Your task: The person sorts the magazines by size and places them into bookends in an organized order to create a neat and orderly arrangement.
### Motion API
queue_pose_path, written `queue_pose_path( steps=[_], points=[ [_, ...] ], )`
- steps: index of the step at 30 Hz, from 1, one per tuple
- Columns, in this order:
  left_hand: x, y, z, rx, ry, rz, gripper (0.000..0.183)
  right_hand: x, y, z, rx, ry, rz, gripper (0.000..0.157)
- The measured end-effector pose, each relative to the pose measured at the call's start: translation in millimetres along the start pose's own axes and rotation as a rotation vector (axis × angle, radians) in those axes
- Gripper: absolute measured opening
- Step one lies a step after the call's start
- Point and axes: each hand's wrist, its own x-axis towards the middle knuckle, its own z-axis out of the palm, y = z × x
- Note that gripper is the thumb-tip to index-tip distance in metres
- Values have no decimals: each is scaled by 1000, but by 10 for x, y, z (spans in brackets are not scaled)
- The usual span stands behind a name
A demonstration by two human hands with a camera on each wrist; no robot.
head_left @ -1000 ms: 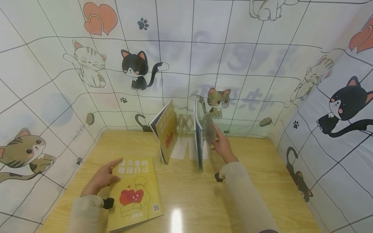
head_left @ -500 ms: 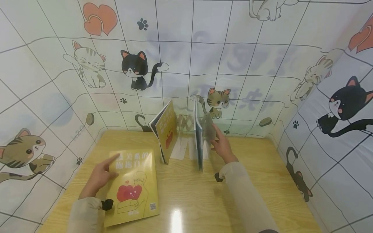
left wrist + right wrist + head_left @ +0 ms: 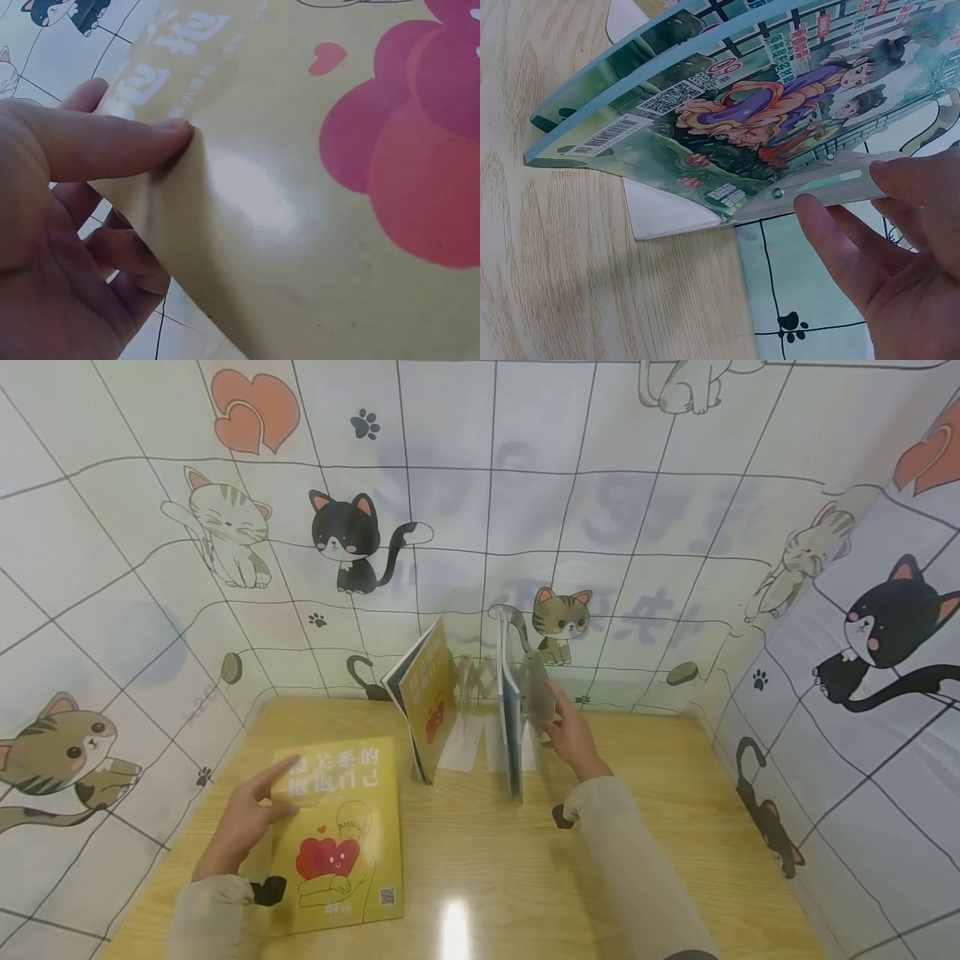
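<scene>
At the front left, my left hand (image 3: 243, 822) pinches the left edge of a yellow book (image 3: 352, 818). In the left wrist view the thumb (image 3: 127, 146) lies on the cover, with fingers below the held edge. A heart figure and white lettering show on that cover. Toward the back, my right hand (image 3: 573, 735) touches the right end plate of a grey metal bookend (image 3: 542, 689). Its fingertips rest against the slotted plate in the right wrist view. A green-blue illustrated book (image 3: 780, 120) stands upright just left of that plate.
Another yellow book (image 3: 431, 706) leans at the left side of the bookend stand. White base plates (image 3: 461, 743) of the stand lie on the wooden table (image 3: 480, 860). A cat-patterned cloth wall (image 3: 450, 527) closes off the back and sides.
My left hand has shifted slightly left with the yellow book, which moves left and away from me and turns a little straighter. The right hand and the standing books keep their places.
</scene>
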Motion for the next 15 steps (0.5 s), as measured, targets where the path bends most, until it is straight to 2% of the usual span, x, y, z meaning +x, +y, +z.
queue_pose_path(
  steps=[8,15],
  points=[
    [42,96,-17,-1,-40,-9,75,-1,4,-4,0,-1,11,81],
    [79,273,-7,7,-45,31,73,-1,13,-11,-4,3,-1,79]
  ],
)
